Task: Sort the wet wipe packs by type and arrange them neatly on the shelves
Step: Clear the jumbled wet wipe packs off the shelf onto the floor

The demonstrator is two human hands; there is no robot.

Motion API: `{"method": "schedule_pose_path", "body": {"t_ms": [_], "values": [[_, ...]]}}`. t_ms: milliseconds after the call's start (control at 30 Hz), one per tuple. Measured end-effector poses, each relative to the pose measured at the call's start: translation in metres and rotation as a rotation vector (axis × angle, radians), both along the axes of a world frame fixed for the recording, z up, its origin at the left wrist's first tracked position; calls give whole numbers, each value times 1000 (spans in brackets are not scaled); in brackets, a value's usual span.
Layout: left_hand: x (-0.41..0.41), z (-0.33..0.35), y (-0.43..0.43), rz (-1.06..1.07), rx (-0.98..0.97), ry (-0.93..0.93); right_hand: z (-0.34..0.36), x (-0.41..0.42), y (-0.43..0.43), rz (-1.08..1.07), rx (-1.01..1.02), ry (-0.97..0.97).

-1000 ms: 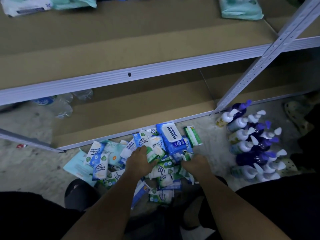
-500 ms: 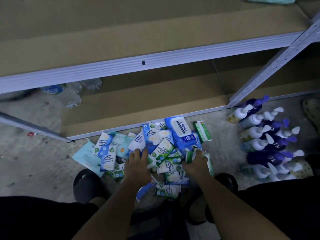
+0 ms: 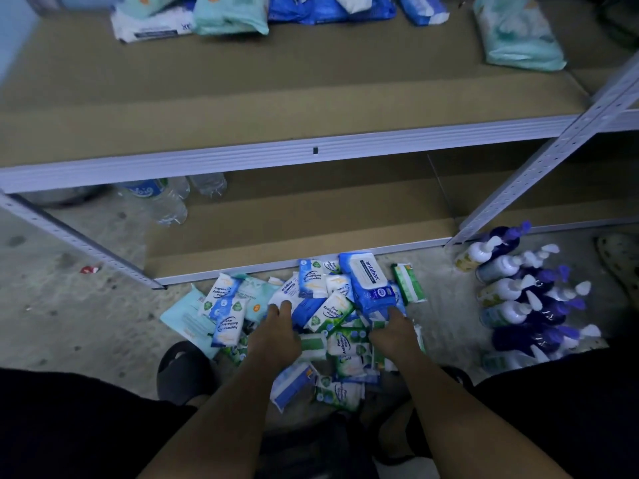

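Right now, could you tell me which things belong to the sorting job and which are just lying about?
Job: heap of blue, green and white wipe packs; teal packs on brown shelf board.
Lying about: purple-and-white pump bottles; clear plastic water bottles.

Both forearms are bare from the elbow down, with no sleeves, watch or rings showing on the left hand (image 3: 276, 335) or the right hand (image 3: 392, 335). Dark, near-black clothing (image 3: 69, 426) covers the legs on both sides of the view. A black slipper (image 3: 179, 369) with a broad strap sits on the left foot; the right foot's footwear is mostly hidden.
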State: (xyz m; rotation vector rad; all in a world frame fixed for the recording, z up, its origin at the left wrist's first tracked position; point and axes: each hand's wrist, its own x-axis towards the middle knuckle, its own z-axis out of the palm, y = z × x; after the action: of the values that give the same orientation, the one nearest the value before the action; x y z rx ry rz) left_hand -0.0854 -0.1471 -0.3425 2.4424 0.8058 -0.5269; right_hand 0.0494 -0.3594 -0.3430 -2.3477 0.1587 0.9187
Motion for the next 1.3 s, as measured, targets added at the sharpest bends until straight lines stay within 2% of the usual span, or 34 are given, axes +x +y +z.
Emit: {"method": "schedule_pose_path", "body": {"t_ms": [167,367,567,733,867,1167,1300], "values": [[16,40,11,107,-10,-161,78,6,41,44,87,-138],[61,144,45,133,27,-629,184,38,91,108,248,-372],[87,254,86,12,167,-930,286,63,130,226,345,-669],[104,313,127,-46,320,-968,347,98,157,308,349,-790],[127,328,156,-75,341,-956,368,128,181,347,366,-823],[218,316,211,-163,334,-912,350,235,241,352,243,-875],[276,311,238,-239,437,-962,326,292,268,339,225,-1016]]}}
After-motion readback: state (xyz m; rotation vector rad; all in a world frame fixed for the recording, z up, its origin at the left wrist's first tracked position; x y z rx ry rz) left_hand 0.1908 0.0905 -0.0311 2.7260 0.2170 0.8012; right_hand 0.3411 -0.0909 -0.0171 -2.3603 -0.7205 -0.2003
